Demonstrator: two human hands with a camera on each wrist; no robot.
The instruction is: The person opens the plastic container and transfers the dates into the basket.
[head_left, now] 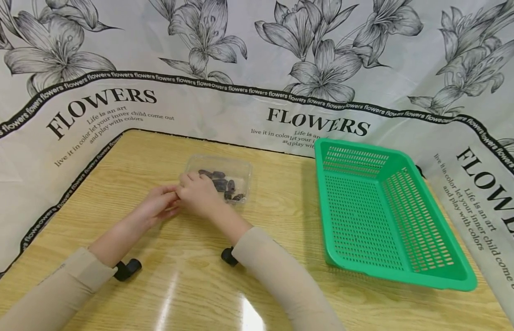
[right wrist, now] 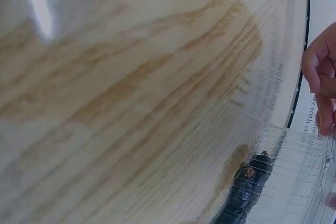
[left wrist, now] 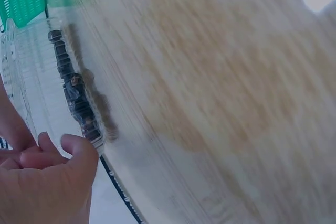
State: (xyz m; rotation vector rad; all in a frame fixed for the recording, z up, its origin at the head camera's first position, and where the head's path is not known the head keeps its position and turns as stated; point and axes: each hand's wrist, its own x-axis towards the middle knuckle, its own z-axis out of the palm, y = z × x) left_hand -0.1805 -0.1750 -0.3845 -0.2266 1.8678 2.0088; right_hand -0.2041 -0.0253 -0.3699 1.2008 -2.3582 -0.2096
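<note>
- My right hand [head_left: 197, 193] lies with curled fingers at the near left corner of the clear plastic tray [head_left: 242, 171], knuckles up; it touches or overlaps the tray's rim.
- My left hand [head_left: 157, 205] sits just beside it on the left, fingertips bent in and meeting the right hand's fingers.
- Whether anything is pinched between the two hands I cannot tell: the spot where they meet is hidden from the head view, and both wrist views are blurred.
- The tray stands on the wooden table [head_left: 165, 285], toward its far side, left of the middle.
- Inside it lie several small dark pieces [head_left: 223, 183], bunched together just right of my right hand.
- From the left wrist these dark pieces [left wrist: 76, 95] show as a row along the tray's wall, with my thumb close below.
- A green slotted basket [head_left: 410, 271] stands well apart on the right of the table.
- A flower-printed cloth [head_left: 257, 55] with the word FLOWERS rises round the table's back and sides.
</note>
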